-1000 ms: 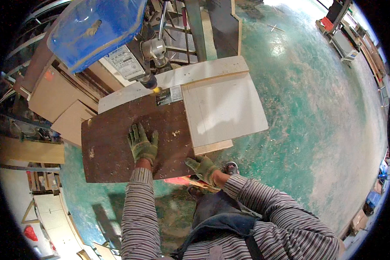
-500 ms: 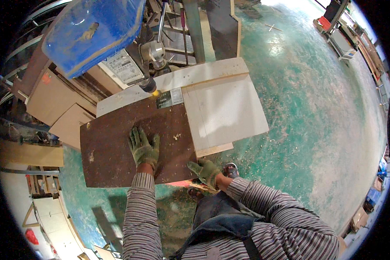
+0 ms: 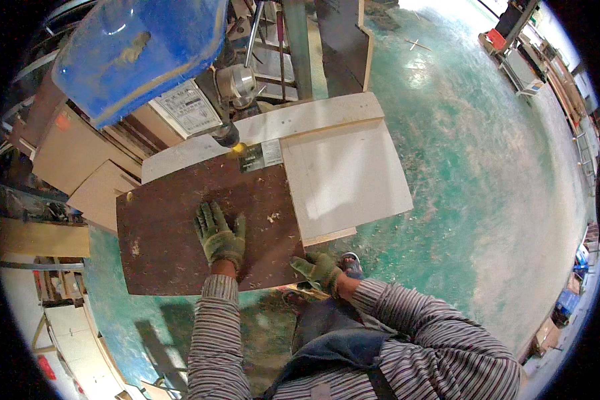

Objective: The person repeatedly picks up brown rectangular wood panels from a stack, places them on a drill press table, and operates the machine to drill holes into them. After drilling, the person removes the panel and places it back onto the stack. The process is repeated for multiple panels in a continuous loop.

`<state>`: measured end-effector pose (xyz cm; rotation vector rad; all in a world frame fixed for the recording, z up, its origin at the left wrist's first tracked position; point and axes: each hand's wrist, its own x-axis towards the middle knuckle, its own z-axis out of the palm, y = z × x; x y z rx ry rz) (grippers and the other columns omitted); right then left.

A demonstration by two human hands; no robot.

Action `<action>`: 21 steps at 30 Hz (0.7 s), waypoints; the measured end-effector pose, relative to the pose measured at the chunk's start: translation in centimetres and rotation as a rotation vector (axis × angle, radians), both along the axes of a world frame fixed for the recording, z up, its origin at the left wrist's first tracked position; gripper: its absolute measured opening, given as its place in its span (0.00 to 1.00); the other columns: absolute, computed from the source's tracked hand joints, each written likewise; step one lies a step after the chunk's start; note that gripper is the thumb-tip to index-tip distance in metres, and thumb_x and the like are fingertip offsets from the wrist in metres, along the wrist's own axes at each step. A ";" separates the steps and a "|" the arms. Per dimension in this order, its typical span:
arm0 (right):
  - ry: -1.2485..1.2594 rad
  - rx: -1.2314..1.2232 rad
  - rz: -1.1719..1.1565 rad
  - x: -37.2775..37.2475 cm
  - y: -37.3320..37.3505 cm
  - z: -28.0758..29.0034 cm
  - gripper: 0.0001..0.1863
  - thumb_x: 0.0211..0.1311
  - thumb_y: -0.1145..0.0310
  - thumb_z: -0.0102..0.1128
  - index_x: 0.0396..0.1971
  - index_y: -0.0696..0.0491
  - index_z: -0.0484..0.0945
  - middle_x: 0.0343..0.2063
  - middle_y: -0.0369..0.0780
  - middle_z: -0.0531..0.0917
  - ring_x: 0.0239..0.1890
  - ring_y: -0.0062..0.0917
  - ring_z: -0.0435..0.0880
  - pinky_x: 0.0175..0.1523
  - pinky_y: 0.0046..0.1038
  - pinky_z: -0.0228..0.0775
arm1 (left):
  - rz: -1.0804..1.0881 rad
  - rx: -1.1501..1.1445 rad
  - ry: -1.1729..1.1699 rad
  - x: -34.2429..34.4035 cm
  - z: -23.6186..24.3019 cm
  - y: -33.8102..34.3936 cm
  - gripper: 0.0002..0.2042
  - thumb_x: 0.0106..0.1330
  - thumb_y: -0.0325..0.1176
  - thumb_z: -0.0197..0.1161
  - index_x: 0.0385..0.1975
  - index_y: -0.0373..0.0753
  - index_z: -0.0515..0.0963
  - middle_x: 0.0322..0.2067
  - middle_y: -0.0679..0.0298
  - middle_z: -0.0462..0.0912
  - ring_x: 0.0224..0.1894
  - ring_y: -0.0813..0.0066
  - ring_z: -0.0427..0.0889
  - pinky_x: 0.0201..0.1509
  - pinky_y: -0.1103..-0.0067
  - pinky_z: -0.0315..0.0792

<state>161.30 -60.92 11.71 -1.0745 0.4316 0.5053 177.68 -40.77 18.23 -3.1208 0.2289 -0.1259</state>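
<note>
A dark brown board (image 3: 173,250) with wood chips on it lies on a white worktable (image 3: 350,170). My left hand (image 3: 220,241), in a green work glove, presses flat on the board with its fingers spread. At the board's near right corner, my right hand (image 3: 319,272), gloved alike, grips the edge. Its thumb points in over the top, and the other fingers are partly hidden. Beyond my hands, the black chuck (image 3: 227,135) of a drill press hangs over the board's far edge, with a yellow glow beneath it. Whether the bit touches the board cannot be made out.
The blue drill press housing (image 3: 137,63) juts out at the upper left. A white fence strip (image 3: 313,115) runs along the table's far side. Brown panels (image 3: 90,150) lean at the left. A dark upright panel (image 3: 343,50) stands behind the table. Green floor (image 3: 447,220) stretches to the right.
The whole view has shifted slightly. Both hands keep their places on the brown board, and I see no clear movement of the board against the table.
</note>
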 end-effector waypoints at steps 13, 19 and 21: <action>-0.780 -1.384 0.247 12.0 -14.1 16.5 0.22 0.65 0.50 0.64 0.46 0.54 0.78 0.34 0.51 0.85 0.40 0.41 0.86 0.40 0.39 0.78 | 0.017 -0.014 -0.003 -0.4 1.1 1.2 0.41 0.71 0.60 0.48 0.75 0.35 0.49 0.75 0.47 0.50 0.77 0.48 0.49 0.79 0.58 0.41; -1.256 -0.582 -0.248 30.0 -15.9 35.1 0.11 0.72 0.68 0.57 0.51 0.50 0.79 0.42 0.35 0.80 0.41 0.22 0.79 0.48 0.25 0.74 | 0.033 -0.088 0.040 -0.2 1.8 0.8 0.41 0.71 0.59 0.49 0.74 0.33 0.51 0.75 0.48 0.50 0.77 0.50 0.48 0.80 0.59 0.41; -1.187 -0.635 -0.262 34.4 -15.4 36.8 0.13 0.72 0.67 0.56 0.53 0.51 0.77 0.44 0.38 0.80 0.43 0.24 0.80 0.49 0.26 0.76 | 0.029 -0.107 0.027 -0.2 1.5 0.9 0.41 0.70 0.59 0.49 0.73 0.32 0.53 0.75 0.48 0.51 0.77 0.50 0.48 0.80 0.59 0.41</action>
